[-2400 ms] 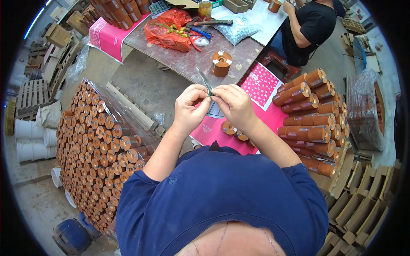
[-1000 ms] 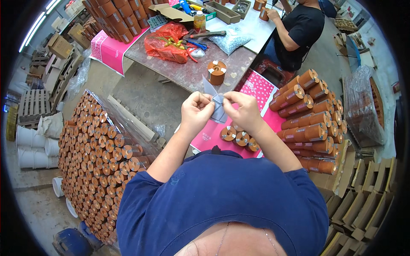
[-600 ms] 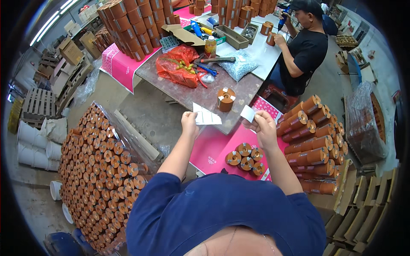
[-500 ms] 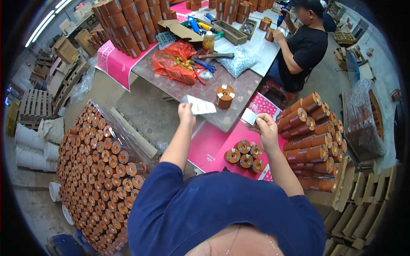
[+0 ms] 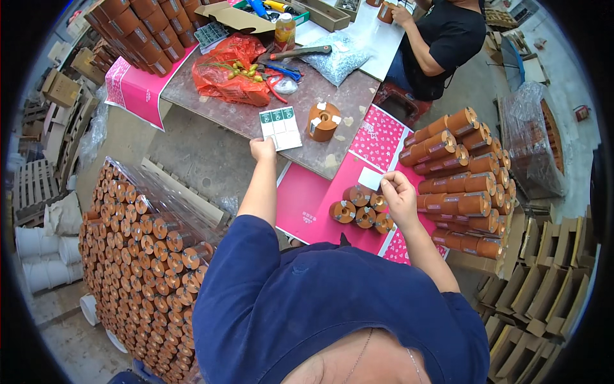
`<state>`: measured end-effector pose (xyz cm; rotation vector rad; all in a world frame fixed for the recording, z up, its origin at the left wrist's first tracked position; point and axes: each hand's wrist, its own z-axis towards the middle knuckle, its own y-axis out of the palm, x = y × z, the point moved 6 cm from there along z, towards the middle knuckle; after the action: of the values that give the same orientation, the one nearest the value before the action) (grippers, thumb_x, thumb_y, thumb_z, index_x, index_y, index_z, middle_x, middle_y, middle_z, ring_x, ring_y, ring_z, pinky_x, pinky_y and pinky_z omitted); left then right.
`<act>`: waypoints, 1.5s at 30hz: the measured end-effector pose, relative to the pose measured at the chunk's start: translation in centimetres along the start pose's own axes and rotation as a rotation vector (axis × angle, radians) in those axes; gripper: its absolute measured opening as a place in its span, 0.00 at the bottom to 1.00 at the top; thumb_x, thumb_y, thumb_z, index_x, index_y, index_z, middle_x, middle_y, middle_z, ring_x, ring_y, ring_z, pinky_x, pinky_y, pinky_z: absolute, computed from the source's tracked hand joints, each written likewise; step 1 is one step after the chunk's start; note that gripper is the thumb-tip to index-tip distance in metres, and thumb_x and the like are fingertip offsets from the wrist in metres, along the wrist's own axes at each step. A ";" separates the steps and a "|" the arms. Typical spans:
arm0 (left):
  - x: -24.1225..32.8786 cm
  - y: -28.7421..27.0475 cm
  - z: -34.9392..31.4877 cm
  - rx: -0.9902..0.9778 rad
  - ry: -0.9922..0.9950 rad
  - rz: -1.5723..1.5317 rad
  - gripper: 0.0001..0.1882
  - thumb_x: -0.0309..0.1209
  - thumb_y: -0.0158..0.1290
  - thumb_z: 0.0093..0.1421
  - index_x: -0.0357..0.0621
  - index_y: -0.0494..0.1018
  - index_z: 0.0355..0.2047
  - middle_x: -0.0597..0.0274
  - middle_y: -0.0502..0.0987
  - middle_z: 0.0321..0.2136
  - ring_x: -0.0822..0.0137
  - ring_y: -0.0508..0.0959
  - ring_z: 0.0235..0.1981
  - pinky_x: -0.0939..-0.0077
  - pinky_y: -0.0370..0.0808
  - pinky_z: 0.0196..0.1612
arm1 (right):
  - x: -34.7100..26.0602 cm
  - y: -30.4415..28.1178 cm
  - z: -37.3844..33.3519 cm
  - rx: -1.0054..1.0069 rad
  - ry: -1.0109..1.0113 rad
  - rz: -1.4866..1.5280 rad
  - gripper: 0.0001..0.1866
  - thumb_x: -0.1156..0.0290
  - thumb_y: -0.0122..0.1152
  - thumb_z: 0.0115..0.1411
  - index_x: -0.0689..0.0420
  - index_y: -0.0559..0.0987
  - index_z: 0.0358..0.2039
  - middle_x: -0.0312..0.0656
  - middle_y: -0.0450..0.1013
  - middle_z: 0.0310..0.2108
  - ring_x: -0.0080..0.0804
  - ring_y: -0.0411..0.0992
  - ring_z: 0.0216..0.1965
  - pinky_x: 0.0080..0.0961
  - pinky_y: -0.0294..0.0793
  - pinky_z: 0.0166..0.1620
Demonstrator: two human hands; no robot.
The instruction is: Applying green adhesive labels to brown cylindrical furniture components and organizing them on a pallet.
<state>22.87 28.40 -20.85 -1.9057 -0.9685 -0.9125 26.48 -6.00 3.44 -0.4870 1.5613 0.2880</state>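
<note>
L hand [image 5: 263,150] has a firm-ish pinch on the near edge of a white sheet w/ green squares [image 5: 280,128], out by the table [image 5: 220,110] edge; can't tell if the sheet touches the tabletop or just hangs over it. R hand [image 5: 400,192] is closed thumb-to-finger on one corner of a small white square [image 5: 369,178], held above a little bunch of brown cylinders [image 5: 366,210] on the pink paper [image 5: 300,198]. Looks risky to me bc both bits are thin & held only at the rim: sheet could sag, crease or flip if the L pinch slackens, & the square could curl or, if it's sticky underneath (can't tell from here), grab a fingertip or land crooked. If R hand dips too far, the square could brush the bunch & stick or bend, & a knock could tip those cylinders, prob standing on end. Lone brown cylinder [image 5: 324,121] w/ white patches on top stands v near the sheet's R edge, so a careless L sweep could nudge it, poss toward the table edge. Stack of cylinders [image 5: 454,203] lies just past the R wrist; an elbow swung out could shift the pile & start a roll, esp as they're round & piled high
</note>
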 end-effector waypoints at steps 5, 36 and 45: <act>8.6 -1.4 -12.7 0.047 0.549 0.262 0.24 0.36 0.57 0.43 0.35 0.65 0.38 0.49 0.69 0.35 0.58 0.70 0.36 0.68 0.66 0.42 | -2.5 2.4 0.9 0.067 -0.421 -0.571 0.06 0.79 0.50 0.50 0.63 0.69 0.31 0.46 0.71 0.25 0.35 0.72 0.26 0.25 0.70 0.32; 12.7 6.0 -12.3 -0.436 1.121 0.378 0.54 0.32 0.67 0.26 0.40 0.48 0.53 0.46 0.55 0.51 0.54 0.56 0.53 0.65 0.55 0.55 | 1.9 -4.0 2.0 0.212 -0.037 0.114 0.02 0.76 0.50 0.54 0.60 0.68 0.27 0.33 0.66 0.28 0.16 0.62 0.30 0.14 0.63 0.37; 12.3 9.0 -10.4 -0.692 0.816 0.374 0.42 0.33 0.65 0.27 0.37 0.57 0.43 0.49 0.68 0.41 0.60 0.69 0.43 0.72 0.65 0.46 | 3.0 -6.8 -1.7 0.263 0.129 0.245 0.04 0.73 0.53 0.54 0.59 0.70 0.29 0.31 0.66 0.24 0.15 0.64 0.24 0.12 0.64 0.28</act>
<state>33.65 19.34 -8.92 -1.8410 0.2182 -1.7240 28.20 -13.09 1.35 -0.1107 1.7577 0.2363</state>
